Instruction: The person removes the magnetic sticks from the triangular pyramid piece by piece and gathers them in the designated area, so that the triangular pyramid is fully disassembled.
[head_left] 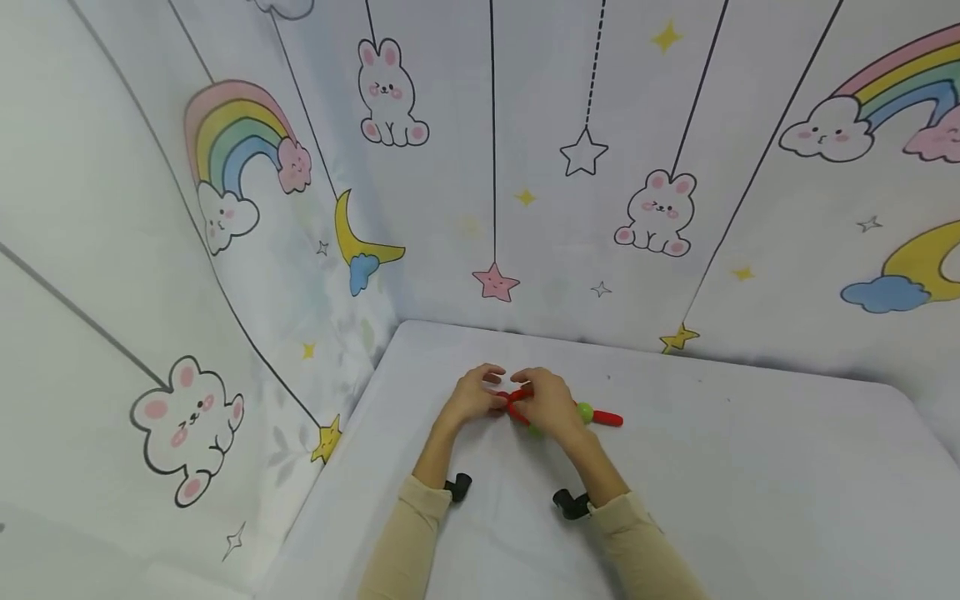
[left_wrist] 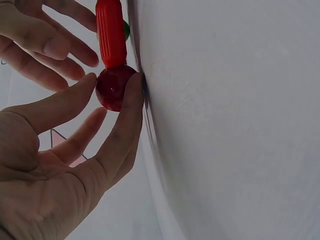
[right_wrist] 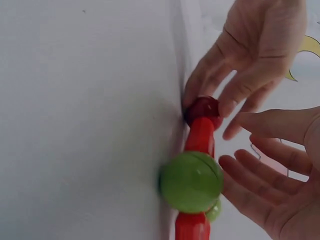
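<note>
At left, the dark red ball (left_wrist: 114,90) is pinched between the fingers of the left hand (head_left: 471,398); a red rod (left_wrist: 112,37) is seen meeting it. Rightward, the fingers of the right hand (head_left: 551,404) are loosely spread, nothing gripped. Beyond, a green ball (head_left: 584,412) and end rod (head_left: 608,419) appear joined already, on the worktop (head_left: 750,467). Whether pieces remain to be added cannot be told. Balls: smooth, glossy; near rod: grooved lengthwise; worktop: matt white.
</note>
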